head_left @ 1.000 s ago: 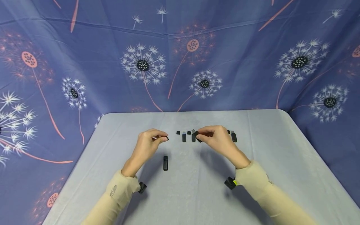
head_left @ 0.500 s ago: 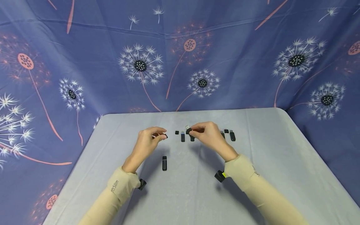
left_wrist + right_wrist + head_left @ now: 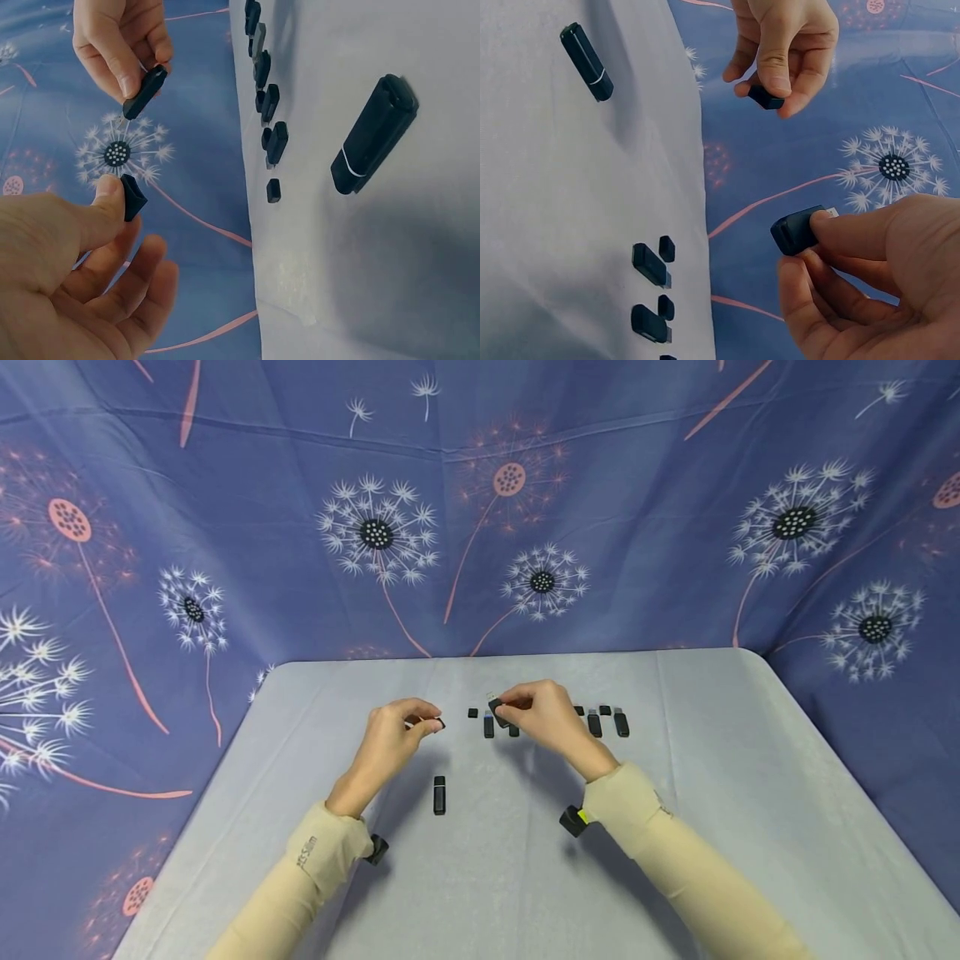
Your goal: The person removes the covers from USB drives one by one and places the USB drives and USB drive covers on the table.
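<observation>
My left hand (image 3: pixel 392 739) pinches a small black cap (image 3: pixel 133 198) between thumb and fingertips, raised above the table. To its right, my right hand (image 3: pixel 546 718) grips a black USB stick (image 3: pixel 795 229) whose metal plug is bare and points away from me. A gap separates the cap from the stick. Below the left hand, toward me, a capped USB stick (image 3: pixel 439 796) with a pale ring lies on the table. Uncapped sticks, such as one with a blue-tinted plug (image 3: pixel 489 726), lie behind and below the right hand, which hides part of the row.
Farther right in the row lie two more uncapped sticks, one (image 3: pixel 594 725) beside the other (image 3: pixel 622 724), with loose caps (image 3: pixel 604 710) near their plugs. Another cap (image 3: pixel 472 713) lies at the row's left end. A blue dandelion-print curtain (image 3: pixel 450 568) surrounds the pale tabletop (image 3: pixel 480 877).
My right hand has moved left with the USB stick, passing over the row and uncovering the sticks on the right. My left hand has stayed nearly in place, still pinching the cap.
</observation>
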A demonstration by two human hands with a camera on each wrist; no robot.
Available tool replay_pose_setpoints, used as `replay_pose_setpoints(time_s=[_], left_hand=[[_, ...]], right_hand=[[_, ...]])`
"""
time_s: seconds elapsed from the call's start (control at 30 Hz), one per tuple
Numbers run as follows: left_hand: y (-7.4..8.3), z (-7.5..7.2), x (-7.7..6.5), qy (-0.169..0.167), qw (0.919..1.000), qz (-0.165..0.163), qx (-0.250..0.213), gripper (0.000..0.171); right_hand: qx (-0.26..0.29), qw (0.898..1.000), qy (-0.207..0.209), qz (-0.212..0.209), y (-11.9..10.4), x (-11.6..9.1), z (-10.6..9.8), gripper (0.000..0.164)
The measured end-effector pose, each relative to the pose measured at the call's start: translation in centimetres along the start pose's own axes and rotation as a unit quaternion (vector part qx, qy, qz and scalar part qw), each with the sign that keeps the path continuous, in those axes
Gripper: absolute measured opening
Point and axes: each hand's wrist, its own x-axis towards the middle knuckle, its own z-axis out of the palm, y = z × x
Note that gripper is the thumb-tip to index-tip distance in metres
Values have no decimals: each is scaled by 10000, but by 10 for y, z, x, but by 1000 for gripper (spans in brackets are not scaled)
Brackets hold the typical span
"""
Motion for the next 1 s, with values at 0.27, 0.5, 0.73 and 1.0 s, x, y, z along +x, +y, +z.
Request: replay_pose_setpoints(time_s=[0.27,0.5,0.73,1.0], left_hand=[[-4,1,4,-82,9999,-67,48,8],[-9,0,8,-95,9999,-29,108,8],[-12,0,10,-115,9997,-86,180,6],[-16,-2,13,-205,9995,-147,164,5]], right_hand=[[-70,9999,-60,55,2,6,5,22],[-131,9995,-243,156,-2,13,8,25],[-254,9983,-444,283,-9,22,11,25],[-430,9976,-517,138,-14,30,18,23]])
